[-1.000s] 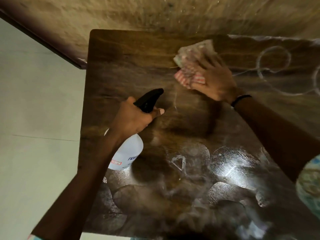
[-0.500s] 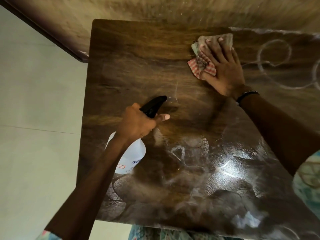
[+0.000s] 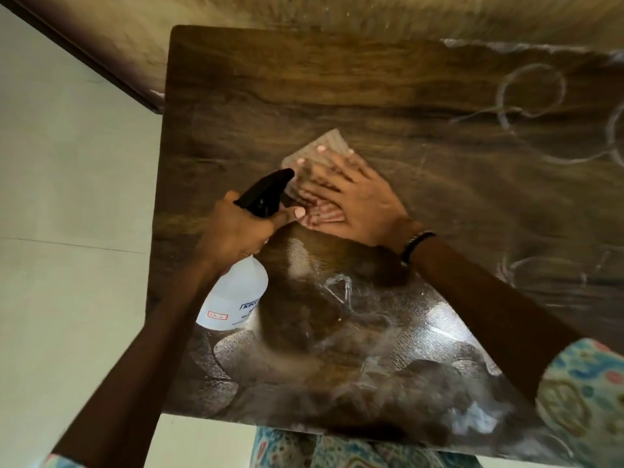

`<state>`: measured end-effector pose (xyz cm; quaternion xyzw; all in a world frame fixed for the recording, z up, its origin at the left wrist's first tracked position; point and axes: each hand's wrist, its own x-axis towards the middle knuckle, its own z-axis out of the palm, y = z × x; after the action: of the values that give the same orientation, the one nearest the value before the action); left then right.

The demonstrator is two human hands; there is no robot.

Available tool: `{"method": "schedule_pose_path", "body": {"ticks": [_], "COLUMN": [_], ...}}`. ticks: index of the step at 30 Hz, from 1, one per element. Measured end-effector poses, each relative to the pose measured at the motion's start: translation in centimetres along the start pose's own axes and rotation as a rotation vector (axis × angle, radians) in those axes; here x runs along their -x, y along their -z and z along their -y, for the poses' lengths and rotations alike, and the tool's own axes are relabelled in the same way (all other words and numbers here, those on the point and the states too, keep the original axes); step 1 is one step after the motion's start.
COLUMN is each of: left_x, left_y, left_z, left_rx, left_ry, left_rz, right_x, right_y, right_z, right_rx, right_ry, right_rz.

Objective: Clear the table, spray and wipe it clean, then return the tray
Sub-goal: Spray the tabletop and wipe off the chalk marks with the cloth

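Observation:
My left hand (image 3: 236, 228) grips the neck of a white spray bottle (image 3: 234, 298) with a black trigger head, held over the left part of the dark wooden table (image 3: 270, 89). My right hand (image 3: 351, 197) presses flat, fingers spread, on a folded checked cloth (image 3: 324, 146) lying on the table's middle, just right of the bottle's nozzle. Most of the cloth is hidden under the hand. Wet streaks shine on the near half of the table.
White ring-shaped marks (image 3: 530, 92) show on the table's far right. A rough wall (image 3: 304, 11) runs along the far edge. Pale floor tiles (image 3: 67, 231) lie to the left. A patterned garment (image 3: 580, 400) shows at the lower right.
My right hand has slid the cloth from the far edge toward me and to the left, close to the spray nozzle. The left hand and bottle stay about where they were.

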<state>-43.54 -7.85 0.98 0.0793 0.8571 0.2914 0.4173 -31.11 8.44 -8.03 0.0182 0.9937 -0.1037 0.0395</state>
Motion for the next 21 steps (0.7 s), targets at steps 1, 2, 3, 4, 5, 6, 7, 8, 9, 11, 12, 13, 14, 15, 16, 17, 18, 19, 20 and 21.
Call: {"method": "schedule_pose_path", "body": {"ticks": [1, 2, 3, 4, 5, 6, 7, 8, 9, 11, 12, 13, 14, 15, 16, 17, 18, 19, 20, 21], "left_x": [0.1, 0.2, 0.3, 0.5, 0.6, 0.6, 0.7, 0.8, 0.9, 1.3, 1.4, 1.6, 1.8, 2.0, 2.2, 2.4, 2.5, 2.7, 2.9, 3.1], "left_y": [0.0, 0.0, 0.0, 0.0, 0.1, 0.1, 0.1, 0.0, 0.0, -0.1, -0.1, -0.1, -0.2, -0.2, -0.3, -0.5, -0.6, -0.7, -0.9, -1.0], "left_z": [0.0, -0.1, -0.1, -0.1, 0.0, 0.1, 0.3, 0.5, 0.7, 1.2, 1.4, 1.7, 1.9, 2.0, 2.0, 2.1, 2.2, 2.2, 2.2, 2.2], "left_rx": [-0.018, -0.017, 0.001, 0.030, 0.057, 0.074, 0.089, 0.101, 0.106, 0.108, 0.109, 0.113, 0.120, 0.125, 0.126, 0.115, 0.107, 0.111, 0.119, 0.120], "left_ry": [-0.025, -0.037, -0.025, 0.000, 0.018, 0.025, 0.026, 0.026, 0.030, 0.047, 0.052, 0.056, 0.060, 0.058, 0.058, 0.060, 0.063, 0.071, 0.070, 0.058], "left_rz": [0.004, 0.011, 0.012, 0.004, -0.001, -0.002, 0.002, 0.003, -0.001, -0.007, -0.010, -0.008, -0.003, 0.004, 0.010, 0.013, 0.012, 0.017, 0.021, 0.027], "right_x": [1.2, 2.3, 3.1, 3.7, 3.8, 3.6, 3.1, 2.3, 1.5, -0.5, -1.5, -2.3, -3.1, -3.5, -3.5, -3.1, -2.3, -1.1, 0.3, 1.7], "right_y": [0.1, 0.3, 0.7, 1.1, 1.4, 1.6, 1.6, 1.5, 1.4, 1.2, 1.2, 1.0, 0.7, 0.3, -0.1, -0.5, -0.8, -1.1, -1.2, -1.2], "right_z": [-1.5, -3.1, -4.6, -5.7, -6.4, -6.6, -6.2, -5.5, -4.6, -2.5, -1.2, 0.1, 1.5, 3.0, 4.4, 5.3, 5.8, 5.7, 5.2, 4.4], "right_rx": [0.008, 0.008, 0.007, 0.006, 0.006, 0.004, 0.000, -0.008, -0.020, -0.049, -0.054, -0.053, -0.043, -0.026, -0.014, -0.011, -0.010, -0.007, -0.006, -0.009], "right_ry": [-0.040, -0.097, -0.165, -0.238, -0.312, -0.385, -0.458, -0.527, -0.583, -0.590, -0.542, -0.477, -0.400, -0.321, -0.243, -0.167, -0.093, -0.031, 0.013, 0.033], "right_rz": [-0.008, -0.014, -0.017, -0.018, -0.018, -0.020, -0.029, -0.040, -0.050, -0.057, -0.053, -0.048, -0.039, -0.027, -0.020, -0.020, -0.031, -0.045, -0.047, -0.043]}}
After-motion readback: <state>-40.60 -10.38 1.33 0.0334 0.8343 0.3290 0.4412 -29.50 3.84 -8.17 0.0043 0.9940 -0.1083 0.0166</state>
